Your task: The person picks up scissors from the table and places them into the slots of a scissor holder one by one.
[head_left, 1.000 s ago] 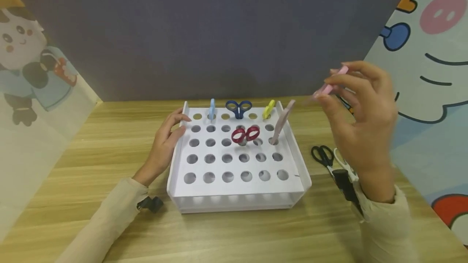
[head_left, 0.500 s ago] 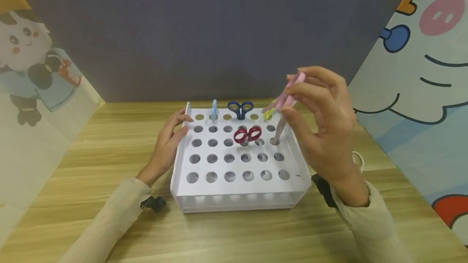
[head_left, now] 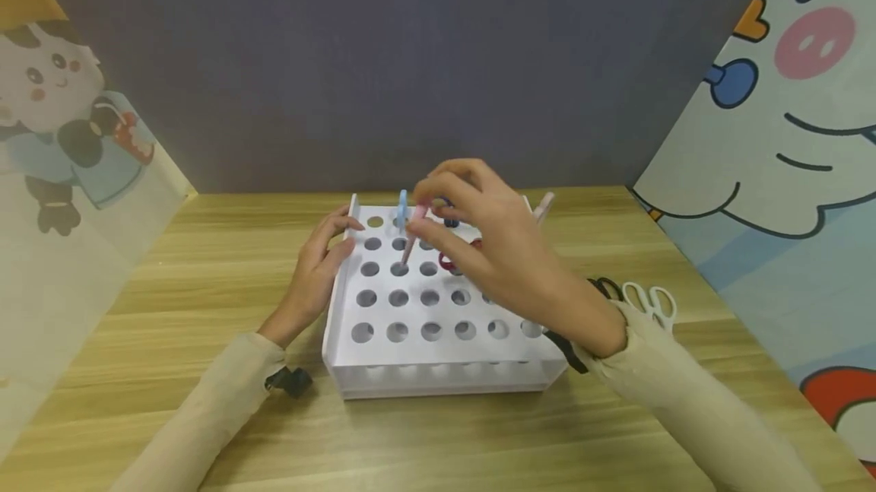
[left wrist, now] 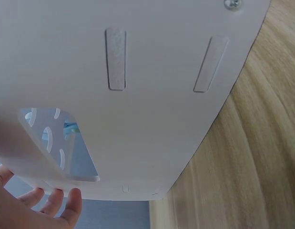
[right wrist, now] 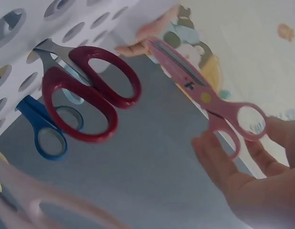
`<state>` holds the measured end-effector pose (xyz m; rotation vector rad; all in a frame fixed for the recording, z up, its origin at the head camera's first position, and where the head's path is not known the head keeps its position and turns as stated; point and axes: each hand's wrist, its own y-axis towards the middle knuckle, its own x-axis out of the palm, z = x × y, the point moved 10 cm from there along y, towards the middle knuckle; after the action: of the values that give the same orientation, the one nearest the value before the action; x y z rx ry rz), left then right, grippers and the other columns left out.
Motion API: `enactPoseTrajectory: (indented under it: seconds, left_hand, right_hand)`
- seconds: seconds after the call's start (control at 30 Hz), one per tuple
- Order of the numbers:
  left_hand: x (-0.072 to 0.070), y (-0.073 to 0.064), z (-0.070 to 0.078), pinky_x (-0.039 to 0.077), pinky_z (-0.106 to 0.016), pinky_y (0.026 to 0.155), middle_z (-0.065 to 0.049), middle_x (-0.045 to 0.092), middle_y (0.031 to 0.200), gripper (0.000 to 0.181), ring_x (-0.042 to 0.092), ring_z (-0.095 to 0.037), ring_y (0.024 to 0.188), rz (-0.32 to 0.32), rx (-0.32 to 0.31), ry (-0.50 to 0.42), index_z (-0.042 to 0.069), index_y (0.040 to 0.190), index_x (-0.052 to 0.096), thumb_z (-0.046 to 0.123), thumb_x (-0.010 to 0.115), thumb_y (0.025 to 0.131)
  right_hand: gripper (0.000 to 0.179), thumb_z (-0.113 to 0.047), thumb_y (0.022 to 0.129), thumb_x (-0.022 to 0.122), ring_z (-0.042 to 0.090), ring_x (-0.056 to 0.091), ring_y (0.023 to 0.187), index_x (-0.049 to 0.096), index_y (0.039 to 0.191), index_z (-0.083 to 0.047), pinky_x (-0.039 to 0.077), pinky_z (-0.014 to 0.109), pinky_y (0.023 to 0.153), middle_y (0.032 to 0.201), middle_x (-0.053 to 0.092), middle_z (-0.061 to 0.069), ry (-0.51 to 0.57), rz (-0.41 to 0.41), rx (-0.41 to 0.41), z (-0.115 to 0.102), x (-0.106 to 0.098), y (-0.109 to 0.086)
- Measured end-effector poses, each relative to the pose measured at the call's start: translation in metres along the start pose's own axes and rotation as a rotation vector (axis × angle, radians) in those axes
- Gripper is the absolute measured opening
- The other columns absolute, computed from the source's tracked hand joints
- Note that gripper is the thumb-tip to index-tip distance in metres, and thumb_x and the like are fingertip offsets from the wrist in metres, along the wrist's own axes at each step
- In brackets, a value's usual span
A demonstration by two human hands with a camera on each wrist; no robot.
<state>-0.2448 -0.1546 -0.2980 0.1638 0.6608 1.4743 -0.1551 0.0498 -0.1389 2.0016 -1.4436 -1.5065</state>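
My right hand [head_left: 509, 249] reaches in across the white rack [head_left: 448, 354] with bent fingers, pinching the pink scissors [right wrist: 195, 86] by the handle end so they slant point-down over its left part, while my left hand [head_left: 312, 271] rests its loose fingers on the left edge.

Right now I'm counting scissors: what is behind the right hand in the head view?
Parts of red scissors, blue scissors and pale pink scissors peek past the right hand; it covers other parts and some holes in the rack.
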Motion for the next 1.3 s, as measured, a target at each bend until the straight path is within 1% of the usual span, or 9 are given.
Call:
enactPoseTrajectory:
  seconds: [0.07,0.2,0.33,0.47,0.77,0.97,1.07,1.17,1.3]
  left_hand:
    - [0.000,0.000,0.000,0.050,-0.021,0.088,-0.009,0.040,0.154,0.021,0.041,-0.027,0.137,0.001,0.007,-0.004,0.001,0.116,0.060,0.012,0.048,0.103]
    - [0.000,-0.001,0.001,0.053,-0.021,0.086,-0.010,0.040,0.154,0.021,0.040,-0.028,0.138,-0.001,0.012,-0.023,0.000,0.117,0.060,0.010,0.048,0.102]
    - [0.000,-0.001,0.000,0.052,-0.022,0.088,-0.010,0.040,0.154,0.021,0.039,-0.026,0.138,0.006,0.003,-0.015,0.001,0.118,0.060,0.011,0.048,0.102]
    - [0.001,-0.001,-0.001,0.050,-0.024,0.092,-0.008,0.040,0.154,0.022,0.040,-0.025,0.137,0.009,-0.009,-0.012,0.002,0.118,0.060,0.012,0.048,0.103]
    - [0.002,-0.001,-0.001,0.054,-0.024,0.086,-0.008,0.037,0.156,0.023,0.041,-0.028,0.135,0.004,-0.014,-0.041,0.000,0.119,0.059,0.012,0.048,0.103]
    - [0.000,-0.001,-0.001,0.051,-0.023,0.091,-0.008,0.039,0.155,0.022,0.040,-0.026,0.137,0.016,-0.009,-0.020,0.001,0.118,0.059,0.012,0.048,0.103]
    - [0.000,0.000,-0.002,0.049,-0.024,0.094,-0.008,0.040,0.154,0.022,0.041,-0.024,0.137,0.020,-0.012,-0.007,0.002,0.118,0.060,0.012,0.048,0.102]
    - [0.000,0.000,-0.001,0.049,-0.024,0.095,-0.009,0.040,0.155,0.022,0.041,-0.024,0.136,0.017,-0.017,-0.012,0.002,0.118,0.060,0.012,0.048,0.102]
    - [0.001,0.000,-0.001,0.053,-0.023,0.087,-0.010,0.037,0.156,0.024,0.043,-0.027,0.133,0.013,-0.027,-0.029,0.001,0.119,0.059,0.014,0.048,0.103]
  right_hand:
    - [0.017,-0.024,0.097,0.066,0.014,0.059,0.105,0.065,0.109,-0.012,0.053,0.024,0.088,0.118,0.055,0.004,-0.043,-0.066,0.015,0.006,0.014,0.005]
    - [0.019,-0.027,0.100,0.062,0.015,0.056,0.105,0.064,0.112,-0.013,0.051,0.029,0.088,0.117,0.056,0.004,-0.097,-0.148,0.037,0.017,0.032,0.013]
    - [0.018,-0.028,0.100,0.060,0.019,0.054,0.108,0.063,0.111,-0.014,0.048,0.036,0.088,0.115,0.058,0.004,-0.149,-0.184,0.063,0.026,0.041,0.021]
    - [0.017,-0.029,0.101,0.060,0.018,0.053,0.108,0.062,0.111,-0.015,0.048,0.035,0.085,0.114,0.059,0.003,-0.188,-0.211,0.102,0.036,0.048,0.025]
    - [0.023,-0.033,0.102,0.057,0.017,0.057,0.094,0.062,0.115,-0.015,0.051,0.033,0.075,0.113,0.060,0.005,-0.248,-0.322,0.124,0.047,0.077,0.023]
    - [0.022,-0.034,0.101,0.059,0.017,0.057,0.088,0.064,0.111,-0.015,0.051,0.032,0.071,0.103,0.062,0.003,-0.302,-0.396,0.134,0.053,0.093,0.020]
    - [0.019,-0.034,0.100,0.060,0.015,0.057,0.081,0.063,0.106,-0.016,0.050,0.031,0.066,0.096,0.063,0.001,-0.359,-0.440,0.141,0.057,0.100,0.018]
    - [0.017,-0.034,0.099,0.062,0.014,0.057,0.075,0.062,0.101,-0.017,0.049,0.030,0.060,0.088,0.062,-0.001,-0.434,-0.511,0.140,0.061,0.109,0.014]
    - [0.019,-0.033,0.098,0.064,0.017,0.059,0.074,0.064,0.104,-0.015,0.050,0.031,0.056,0.085,0.061,0.002,-0.523,-0.589,0.113,0.062,0.119,0.008]
